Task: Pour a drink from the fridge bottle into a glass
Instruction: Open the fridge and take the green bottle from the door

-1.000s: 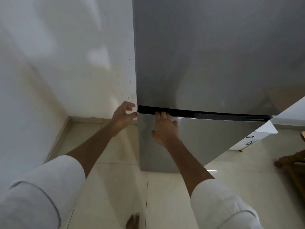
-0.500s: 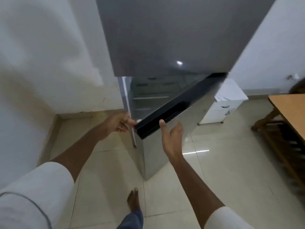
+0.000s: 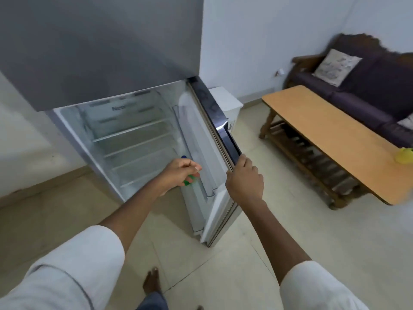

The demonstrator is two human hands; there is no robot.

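Note:
The grey fridge (image 3: 100, 48) has its lower door (image 3: 214, 121) swung wide open to the right. A bottle with a blue cap (image 3: 183, 157) and a green label stands in the door's inner shelf. My left hand (image 3: 178, 173) is at the bottle with curled fingers and covers its middle; I cannot tell whether it grips. My right hand (image 3: 243, 177) is closed on the outer edge of the door. The glass shelves (image 3: 131, 139) inside look bare. No glass is in view.
A long wooden table (image 3: 335, 135) stands to the right, with a yellow object (image 3: 404, 155) at its near end. Behind it is a dark sofa (image 3: 368, 90) with a pale cushion (image 3: 337, 67). A small white cabinet (image 3: 225, 101) sits behind the door. My bare foot (image 3: 152, 285) is on the tiled floor.
The lower door has swung from shut to wide open. My left hand has gone from the fridge's edge in to the bottle. My right hand now holds the door's edge.

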